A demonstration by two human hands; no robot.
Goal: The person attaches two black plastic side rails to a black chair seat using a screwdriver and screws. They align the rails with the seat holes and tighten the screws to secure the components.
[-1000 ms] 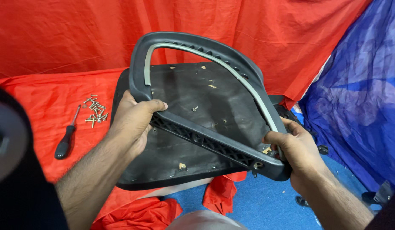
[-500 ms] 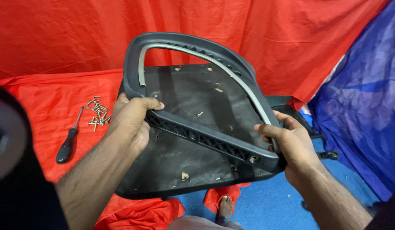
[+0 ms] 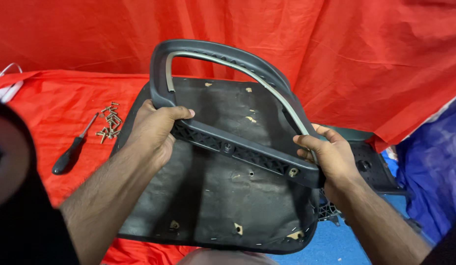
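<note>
While both hands grip the dark chair frame (image 3: 237,98), it stands tilted over the upturned seat base (image 3: 213,196). Left hand (image 3: 154,130) clamps the near-left corner, right hand (image 3: 328,154) the right end. Judgement: keep the crossbar level. Screws (image 3: 109,121) and screwdriver (image 3: 73,147) lie left. Since half a second ago, the right hand has shifted slightly.

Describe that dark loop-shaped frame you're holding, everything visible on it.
The chair back frame is dark grey plastic, a curved open loop with a pale strip lining its inner edge and a ribbed lower bar with screw holes. It is held tilted above the upturned black seat pan, left hand and right hand gripping the bar's ends.
</note>
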